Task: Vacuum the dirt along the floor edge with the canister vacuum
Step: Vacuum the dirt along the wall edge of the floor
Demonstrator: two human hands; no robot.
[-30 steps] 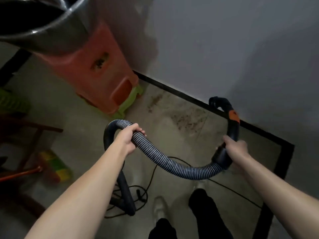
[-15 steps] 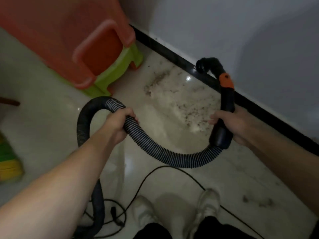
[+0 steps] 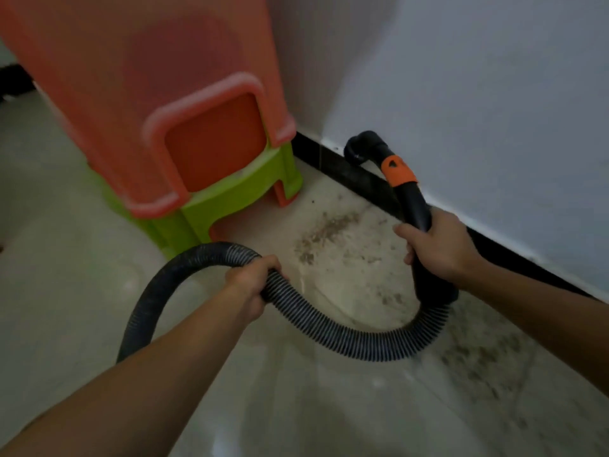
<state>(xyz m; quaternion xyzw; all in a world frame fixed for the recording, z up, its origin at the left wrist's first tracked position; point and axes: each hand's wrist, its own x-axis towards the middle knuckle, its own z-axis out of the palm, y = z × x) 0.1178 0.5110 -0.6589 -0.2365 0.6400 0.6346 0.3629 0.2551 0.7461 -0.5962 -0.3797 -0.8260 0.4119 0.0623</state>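
The person leans over the corner with both hands on the vacuum. The left hand point(image 3: 252, 285) is clenched round the ribbed black flexible hose point(image 3: 329, 328) where it arches up from the pale tiled floor point(image 3: 82, 291). The right hand point(image 3: 438, 249) is wrapped round the rigid black plastic handle tube point(image 3: 417, 209), just below its orange collar point(image 3: 397, 171). The curved black nozzle end point(image 3: 361, 146) sits up against the glossy black skirting strip point(image 3: 329, 159) at the foot of the white wall point(image 3: 478, 94). It looks lifted off the tiles rather than resting on them. The canister itself is out of sight.

The brown gritty patch of dirt point(image 3: 329, 232) lies on the floor between the two hands, near the skirting. A second dusty scatter point(image 3: 484, 357) lies further right, under the hose's low bend.

My worry is that low loop: it hangs so close over the dirt that a sweep of the handle would probably drag it through and spread the grit. The bend below the handle is tight, and a kink there would likely choke the suction. The stacked plastic stools stand just beside the hose arch, the orange one point(image 3: 164, 110) on the lime-green one point(image 3: 230, 199). A careless pull with the left arm could knock them.
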